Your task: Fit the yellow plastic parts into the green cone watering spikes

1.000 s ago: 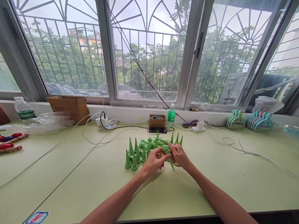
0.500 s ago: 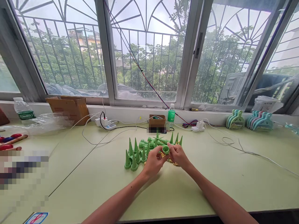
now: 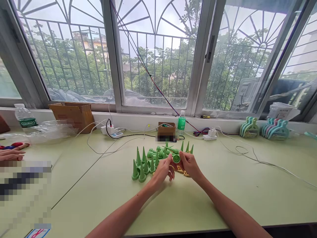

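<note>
Between my two hands is a green plastic cone-shaped spike [image 3: 176, 159], its round open end turned up toward me. My right hand [image 3: 191, 166] is closed on its right side, thumb by the rim. My left hand [image 3: 162, 171] pinches at its left edge, while its lower fingers hang loosely curled. The far part of the piece is hidden by the hands. Several green spikes [image 3: 142, 173] stand on their wide ends to the left, and more green pieces [image 3: 159, 152] lie heaped just behind. Small yellow parts [image 3: 182, 171] lie under and beside my hands.
Behind the pile stand a small brown box [image 3: 166, 132] and a green-labelled bottle [image 3: 181, 121]. White cables [image 3: 244, 150] trail over the table at right. Another person's hand [image 3: 11, 154] rests at far left. Teal hangers [image 3: 274, 129] stand at back right.
My left hand's lower fingers have loosened and dropped from the spike. The spike's open end has shifted slightly. At far left another person's hand has come into view.
</note>
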`<state>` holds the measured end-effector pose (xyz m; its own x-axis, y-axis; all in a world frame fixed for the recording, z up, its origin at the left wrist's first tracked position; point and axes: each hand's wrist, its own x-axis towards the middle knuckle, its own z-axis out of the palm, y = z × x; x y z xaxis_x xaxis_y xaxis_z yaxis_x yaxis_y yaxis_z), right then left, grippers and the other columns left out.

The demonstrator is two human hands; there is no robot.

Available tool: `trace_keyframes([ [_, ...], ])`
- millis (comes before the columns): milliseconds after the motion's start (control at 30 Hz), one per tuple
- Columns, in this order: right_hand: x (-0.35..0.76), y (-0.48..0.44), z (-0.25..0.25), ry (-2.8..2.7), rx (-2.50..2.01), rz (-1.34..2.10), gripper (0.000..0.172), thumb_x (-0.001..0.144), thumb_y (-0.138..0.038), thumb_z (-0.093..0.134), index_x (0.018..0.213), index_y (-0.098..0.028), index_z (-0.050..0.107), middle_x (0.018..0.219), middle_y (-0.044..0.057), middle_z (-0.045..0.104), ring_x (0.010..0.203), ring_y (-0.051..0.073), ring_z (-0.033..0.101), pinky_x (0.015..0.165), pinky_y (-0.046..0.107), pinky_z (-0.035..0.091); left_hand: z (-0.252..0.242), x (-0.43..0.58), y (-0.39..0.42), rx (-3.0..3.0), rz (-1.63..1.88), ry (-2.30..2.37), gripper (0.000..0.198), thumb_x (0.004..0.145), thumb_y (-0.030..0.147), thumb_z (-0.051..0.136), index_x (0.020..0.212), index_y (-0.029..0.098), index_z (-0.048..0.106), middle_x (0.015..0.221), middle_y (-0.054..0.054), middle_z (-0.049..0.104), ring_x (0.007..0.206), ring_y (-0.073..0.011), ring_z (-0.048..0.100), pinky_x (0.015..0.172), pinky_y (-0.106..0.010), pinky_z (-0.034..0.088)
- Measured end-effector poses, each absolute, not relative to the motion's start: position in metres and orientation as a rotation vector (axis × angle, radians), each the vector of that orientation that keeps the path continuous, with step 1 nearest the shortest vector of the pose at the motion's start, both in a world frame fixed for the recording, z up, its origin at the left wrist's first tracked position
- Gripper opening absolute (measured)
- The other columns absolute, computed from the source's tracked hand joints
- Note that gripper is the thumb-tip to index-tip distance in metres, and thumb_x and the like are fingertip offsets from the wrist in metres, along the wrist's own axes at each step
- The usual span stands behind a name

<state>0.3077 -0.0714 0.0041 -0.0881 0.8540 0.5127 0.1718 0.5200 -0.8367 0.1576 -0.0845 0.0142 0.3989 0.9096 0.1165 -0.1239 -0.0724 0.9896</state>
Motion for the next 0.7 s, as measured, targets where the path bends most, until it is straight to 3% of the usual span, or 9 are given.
trace_keyframes([
  [367,0.308,-0.0748,0.0088,-1.686,-0.949,0.617,0.053,0.097,-0.056,0.039,0.057,-0.021,0.038,0.043,-0.004,0.043,0.04,0.009,0.038,0.043,0.023,0.029,0.0166,0.1543,-0.0876,1.358,0.962,0.711,0.048,0.087,0.063,0.048,0.085,0.015,0.052,0.074,-0.002,0.057,0.044,-0.0082,0.051,0.036,-0.019,0.037],
  [700,0.3097,-0.0729,0.0056,-1.7,-0.968,0.603,0.054,0.097,-0.058,0.037,0.057,-0.021,0.036,0.042,-0.005,0.039,0.038,0.009,0.037,0.041,0.022,0.027,0.0227,0.1516,-0.0926,1.485,0.994,0.735,0.042,0.087,0.059,0.051,0.081,0.019,0.042,0.069,0.006,0.043,0.045,-0.0072,0.05,0.036,-0.019,0.037],
])
